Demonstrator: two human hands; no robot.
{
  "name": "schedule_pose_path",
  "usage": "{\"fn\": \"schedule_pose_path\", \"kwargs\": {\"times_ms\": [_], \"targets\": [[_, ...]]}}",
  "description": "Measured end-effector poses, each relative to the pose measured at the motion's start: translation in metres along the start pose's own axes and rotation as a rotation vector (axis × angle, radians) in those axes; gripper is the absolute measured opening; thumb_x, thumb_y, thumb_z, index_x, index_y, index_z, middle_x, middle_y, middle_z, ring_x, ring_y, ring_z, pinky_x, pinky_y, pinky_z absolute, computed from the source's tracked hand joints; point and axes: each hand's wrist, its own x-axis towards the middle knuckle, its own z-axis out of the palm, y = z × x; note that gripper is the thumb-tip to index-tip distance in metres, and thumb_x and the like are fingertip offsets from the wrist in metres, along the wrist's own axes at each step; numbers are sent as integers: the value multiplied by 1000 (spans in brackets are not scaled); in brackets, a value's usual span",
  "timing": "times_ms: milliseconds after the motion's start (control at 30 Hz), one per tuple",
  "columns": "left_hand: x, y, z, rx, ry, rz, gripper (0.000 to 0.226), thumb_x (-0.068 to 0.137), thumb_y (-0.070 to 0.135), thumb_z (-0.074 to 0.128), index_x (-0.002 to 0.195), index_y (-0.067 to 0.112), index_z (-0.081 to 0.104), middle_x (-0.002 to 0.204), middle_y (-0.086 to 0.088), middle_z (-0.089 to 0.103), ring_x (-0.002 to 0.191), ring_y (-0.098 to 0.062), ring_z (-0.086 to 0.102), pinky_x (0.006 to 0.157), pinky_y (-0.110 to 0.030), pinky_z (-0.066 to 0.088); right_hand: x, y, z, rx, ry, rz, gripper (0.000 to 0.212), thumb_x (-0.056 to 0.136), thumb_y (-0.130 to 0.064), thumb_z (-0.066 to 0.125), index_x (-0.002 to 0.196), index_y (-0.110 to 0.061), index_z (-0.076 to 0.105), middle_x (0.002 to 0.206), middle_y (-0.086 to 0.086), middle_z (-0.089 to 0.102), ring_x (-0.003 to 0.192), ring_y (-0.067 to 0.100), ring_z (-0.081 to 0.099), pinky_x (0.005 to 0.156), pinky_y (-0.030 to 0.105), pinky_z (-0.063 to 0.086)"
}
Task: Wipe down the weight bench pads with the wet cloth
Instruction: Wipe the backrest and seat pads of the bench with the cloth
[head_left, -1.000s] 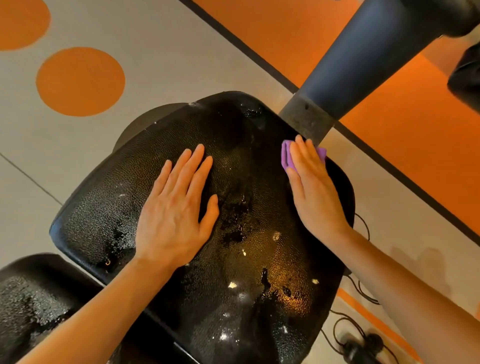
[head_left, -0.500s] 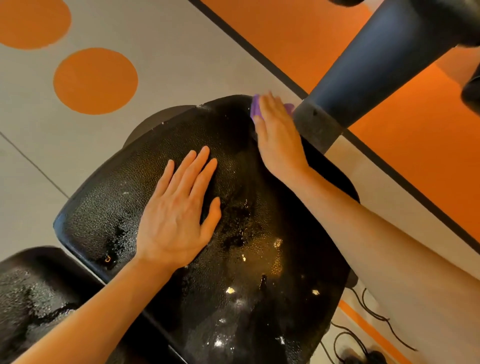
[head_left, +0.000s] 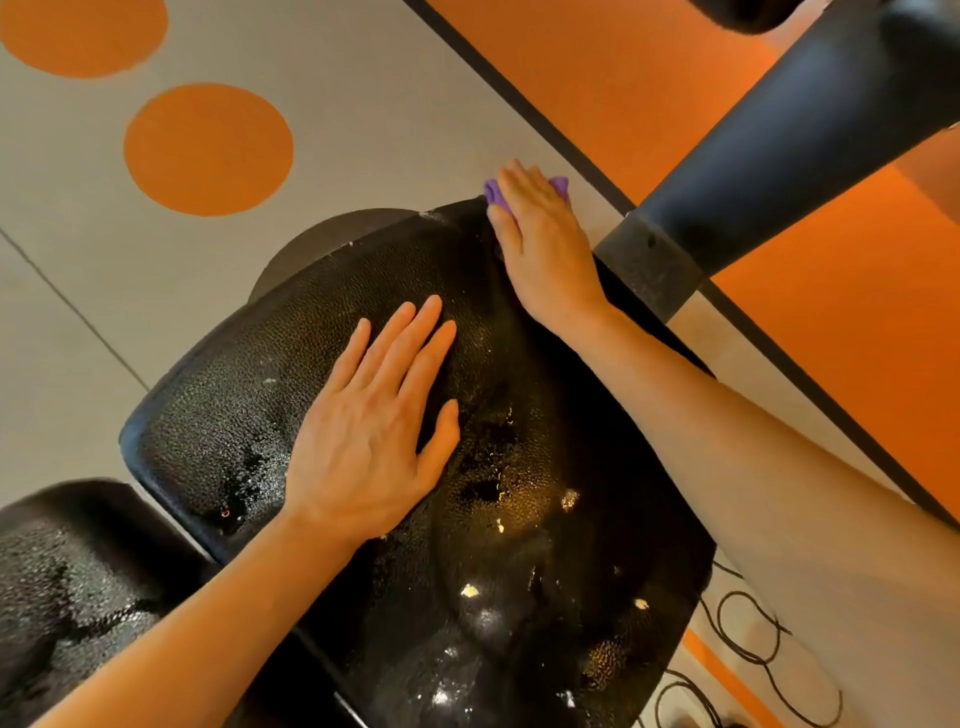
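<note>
While the left hand (head_left: 363, 447) lies flat on the middle of the big black bench pad (head_left: 519, 519), its fingers (head_left: 415, 343) straight and close together with the thumb spread to the side, the right hand (head_left: 545, 244) presses a purple cloth (head_left: 496, 195) against the pad's far edge, at about twelve o'clock. The right fingers lie straight and together over the cloth, pointing toward eleven o'clock, so only two small purple corners show, one on either side of the fingertips. Whether the thumb tucks under the cloth I cannot tell. Both bare forearms run in from the near side, the left from seven o'clock, the right from four o'clock.

The pad is pebbled black vinyl, glistening with droplets and wet streaks, most thickly at eight o'clock and near its six o'clock end. A second black pad (head_left: 72, 597), also beaded with water, sits just beside it at eight o'clock, with a narrow gap between the two.

At two o'clock a thick dark frame post (head_left: 779, 156) slants down to a grey collar just beside the right wrist. The floor (head_left: 363, 104) is grey with two orange circles (head_left: 208, 148) at ten and eleven o'clock, and a dark stripe divides it from a broad orange zone at one to three o'clock. Thin black cables (head_left: 753, 639) loop on the floor at five o'clock.
</note>
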Motion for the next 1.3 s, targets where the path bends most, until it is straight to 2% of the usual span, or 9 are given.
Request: {"fn": "schedule_pose_path", "kwargs": {"times_ms": [167,233,433,633,800,1000,1067,1200,1300], "targets": [[0,0,0,-9,15,5,61,100,44,34,155,16,29,164,-2,20,153,-17,13,126,-39,6,-99,17,-17,52,-29,-73,46,102,-24,31,147,-14,26,155,2,23,145,13,14,118,27,17],[0,-1,0,-10,24,-2,61,100,43,34,155,16,29,164,-2,20,153,-17,12,126,-38,5,-123,19,-17,45,-27,-90,47,102,-26,29,147,-15,25,155,2,23,144,12,14,117,27,19],[0,0,1,-12,19,3,61,101,44,34,155,16,29,164,-2,19,153,-17,12,126,-38,6,-1,-5,9,12,103,131,44,103,-23,28,143,-7,35,151,14,32,143,25,22,119,45,14],[-1,0,1,-12,31,5,61,101,45,34,155,16,29,164,-2,20,153,-16,12,126,-40,9,-95,-12,3,12,-58,-209,47,101,-24,31,146,-10,27,155,6,23,146,18,13,119,35,17],[-2,1,1,10,38,5,61,101,44,33,155,16,29,164,-2,20,153,-17,13,126,-41,10,-6,-21,9,4,30,15,46,103,-25,26,147,-9,24,156,9,20,146,23,10,120,44,13],[-3,0,2,33,41,9,61,101,45,31,155,15,29,165,-3,18,153,-18,13,125,-41,11,-129,-18,1,83,-29,-142,49,98,-24,33,145,-12,28,154,4,25,145,17,15,119,38,19],[-3,-1,3,39,35,15,61,102,45,29,155,15,28,165,-3,18,153,-18,12,126,-41,10,-88,-16,1,68,-9,-129,46,101,-24,31,145,-12,30,153,7,27,145,20,16,119,42,20],[-5,-3,-2,12,49,24,60,103,43,27,156,15,25,165,-4,16,154,-18,9,126,-40,5,0,-29,10,72,35,96,42,103,-23,29,143,-11,36,154,10,26,145,26,13,120,46,10],[-26,-17,-14,-32,114,-123,59,104,41,30,157,15,22,166,-3,13,154,-18,5,126,-40,1,-38,-19,9,54,-39,-86,46,102,-21,32,147,-12,26,156,5,20,146,20,9,121,37,8]]}}
